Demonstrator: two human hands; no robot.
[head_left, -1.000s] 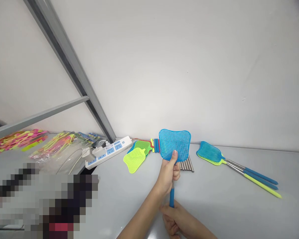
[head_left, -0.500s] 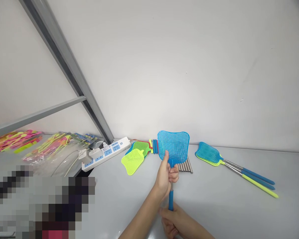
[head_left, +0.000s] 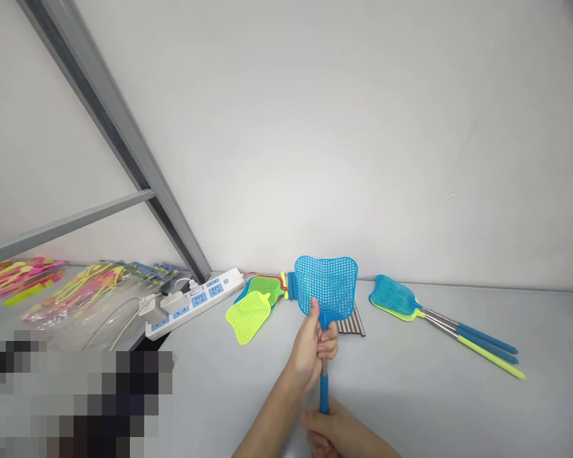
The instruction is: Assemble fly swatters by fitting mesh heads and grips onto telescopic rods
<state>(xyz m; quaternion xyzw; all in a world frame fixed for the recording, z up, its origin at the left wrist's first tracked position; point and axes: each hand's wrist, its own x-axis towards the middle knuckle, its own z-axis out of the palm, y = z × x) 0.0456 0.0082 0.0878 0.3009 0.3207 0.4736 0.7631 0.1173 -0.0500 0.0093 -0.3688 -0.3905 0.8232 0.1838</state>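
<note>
Against a pale, bare wall runs a smooth grey counter, with a grey metal frame slanting up at the left. A long white power strip with blue sockets lies at the counter's left end, plugs and cords in it. To the right rest three fly swatters with blue and yellow-green mesh heads, their steel shafts fanned out. The blue plastic fly swatter with a square mesh head is raised over the middle of the counter, head up. The left hand is closed round its neck, thumb laid against the mesh; the right hand is curled about the lower end of its blue grip, how tightly I cannot tell. Left of the head lie loose yellow-green mesh heads; partly behind it, a row of thin steel tubes and some short blue grips.

Too hard a thumb could bend the mesh or strain the neck, I judge, and the hands twisting against each other could work a joint loose. The tubes, being round, might roll if the swatter dipped and nudged them.
</note>
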